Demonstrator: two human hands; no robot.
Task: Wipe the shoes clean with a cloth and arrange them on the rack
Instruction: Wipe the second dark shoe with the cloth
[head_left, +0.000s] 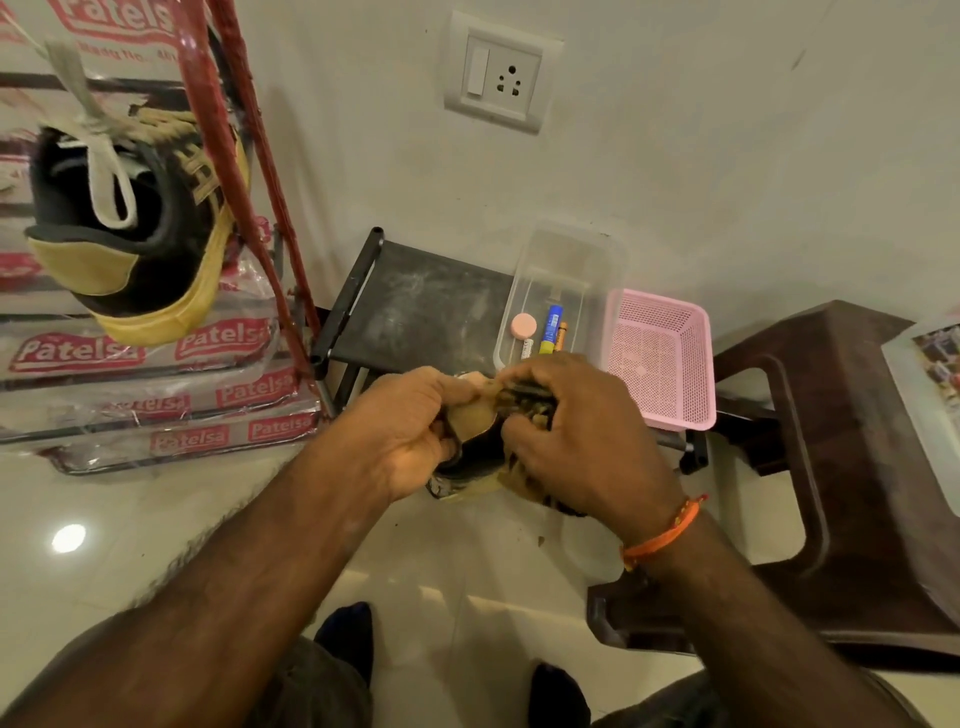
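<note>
I face a pale wall (727, 130) with a socket plate (501, 78), glossy floor tiles (130, 519), a dark stool (841, 467).

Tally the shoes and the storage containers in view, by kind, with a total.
Black-and-yellow shoes: 2, one on the rack, one held in both hands
Clear plastic box: 1
Pink mesh basket: 1
Total: 4
The left hand and right hand grip the second shoe; the right also holds what looks like a cloth.

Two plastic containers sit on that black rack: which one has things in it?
The clear tub holds a pink disc and markers; the pink mesh basket beside it holds nothing visible.
</note>
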